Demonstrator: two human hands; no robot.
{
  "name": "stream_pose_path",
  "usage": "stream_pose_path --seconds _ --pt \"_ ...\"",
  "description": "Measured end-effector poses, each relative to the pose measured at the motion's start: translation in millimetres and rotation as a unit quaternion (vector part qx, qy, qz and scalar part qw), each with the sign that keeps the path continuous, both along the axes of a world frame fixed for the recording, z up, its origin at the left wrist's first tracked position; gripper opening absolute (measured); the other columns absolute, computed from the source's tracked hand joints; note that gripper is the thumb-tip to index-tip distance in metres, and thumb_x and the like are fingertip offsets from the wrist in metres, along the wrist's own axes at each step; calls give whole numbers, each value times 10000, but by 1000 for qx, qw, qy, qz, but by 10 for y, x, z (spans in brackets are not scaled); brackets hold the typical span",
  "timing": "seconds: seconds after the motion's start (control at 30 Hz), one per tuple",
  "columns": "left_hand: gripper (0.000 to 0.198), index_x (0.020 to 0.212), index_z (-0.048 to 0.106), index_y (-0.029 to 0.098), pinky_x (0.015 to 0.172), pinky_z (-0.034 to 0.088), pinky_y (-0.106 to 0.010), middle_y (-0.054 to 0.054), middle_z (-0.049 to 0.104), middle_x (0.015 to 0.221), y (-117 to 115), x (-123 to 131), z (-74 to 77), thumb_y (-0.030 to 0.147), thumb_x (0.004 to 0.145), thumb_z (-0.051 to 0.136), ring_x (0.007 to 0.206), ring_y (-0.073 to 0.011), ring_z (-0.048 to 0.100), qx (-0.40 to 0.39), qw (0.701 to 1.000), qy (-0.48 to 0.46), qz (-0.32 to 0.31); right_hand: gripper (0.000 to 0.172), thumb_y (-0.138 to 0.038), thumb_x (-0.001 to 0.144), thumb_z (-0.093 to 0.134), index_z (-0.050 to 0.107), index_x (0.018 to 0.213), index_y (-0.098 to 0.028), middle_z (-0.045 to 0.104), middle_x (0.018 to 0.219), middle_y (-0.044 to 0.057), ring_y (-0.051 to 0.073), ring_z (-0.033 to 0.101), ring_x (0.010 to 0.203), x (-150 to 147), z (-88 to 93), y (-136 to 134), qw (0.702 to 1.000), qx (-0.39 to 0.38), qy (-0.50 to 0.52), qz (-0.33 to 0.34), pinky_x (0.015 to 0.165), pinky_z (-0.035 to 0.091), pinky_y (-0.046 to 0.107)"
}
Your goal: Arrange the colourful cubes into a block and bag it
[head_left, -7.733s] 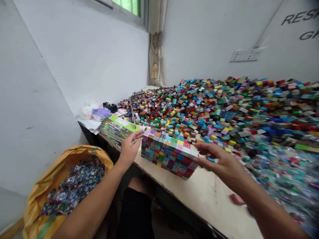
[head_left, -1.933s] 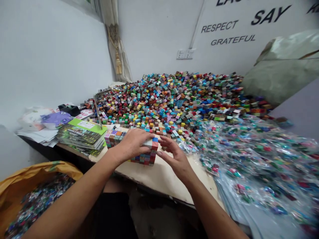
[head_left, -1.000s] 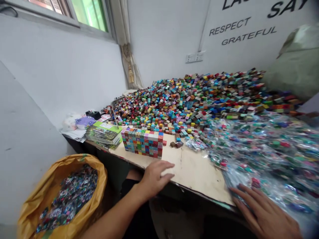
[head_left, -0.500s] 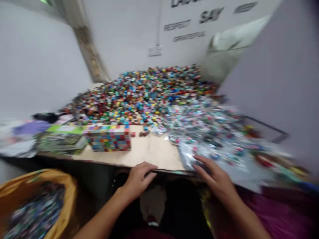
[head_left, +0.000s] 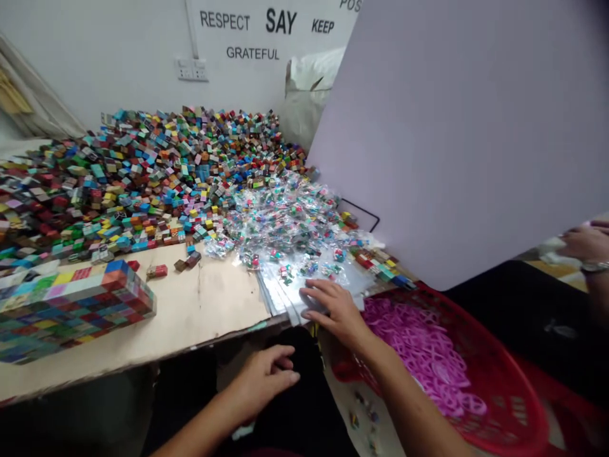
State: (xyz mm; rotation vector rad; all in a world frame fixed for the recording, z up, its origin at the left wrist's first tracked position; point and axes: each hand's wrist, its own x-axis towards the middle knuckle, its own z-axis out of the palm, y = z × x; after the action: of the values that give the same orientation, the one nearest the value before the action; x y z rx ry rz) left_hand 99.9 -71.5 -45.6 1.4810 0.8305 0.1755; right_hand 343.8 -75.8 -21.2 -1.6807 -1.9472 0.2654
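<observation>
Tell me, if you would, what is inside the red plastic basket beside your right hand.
The red plastic basket holds a heap of tangled pink plastic loops. They cover its bottom, so anything lying beneath them cannot be seen.

Plastic packets [head_left: 285,231] right of loose blocks [head_left: 133,178]

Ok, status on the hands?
Left hand empty, over lap. Right hand flat on plastic bags, beside red basket. Block stack untouched on table. Co-worker's hand off far right.
</observation>
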Motion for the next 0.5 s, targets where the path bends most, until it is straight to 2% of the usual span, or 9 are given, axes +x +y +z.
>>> stream_pose_path --seconds 0.13,0.23,0.4,0.5 --pt "435 1143 640 168 799 462 -299 -76 693 1012 25 14 214 338 745 603 922 -207 627 34 998 5 -47 280 -490 782 674 690 978 -291 596 1146 59 297 499 1096 62 79 108 999 -27 13 14 987 278 525" --pt "409 1126 651 164 795 461 -292 -77 700 997 39 30 302 315 751 592 915 -206 633 57 997 8 -50 219 -473 785 674 698 868 -272 605 1055 54 277 510 1032 65 114 175 999 -30 34 21 930 319 487" --pt "374 1090 667 153 790 465 -299 -79 706 970 6 38 238 295 753 589 901 -211 638 60 997 -8 -41 236 -457 829 594 707 776 -256 619 955 49 251 517 960 33 124 230 997 -22 75 2 888 332 441" --pt "367 1082 664 147 778 474 -305 -76 702 937 20 32 231 318 764 596 854 -200 644 34 998 -44 -10 284 -464 831 548 698 749 -238 631 930 51 247 527 936 12 165 247 994 -26 103 -11 892 320 437"
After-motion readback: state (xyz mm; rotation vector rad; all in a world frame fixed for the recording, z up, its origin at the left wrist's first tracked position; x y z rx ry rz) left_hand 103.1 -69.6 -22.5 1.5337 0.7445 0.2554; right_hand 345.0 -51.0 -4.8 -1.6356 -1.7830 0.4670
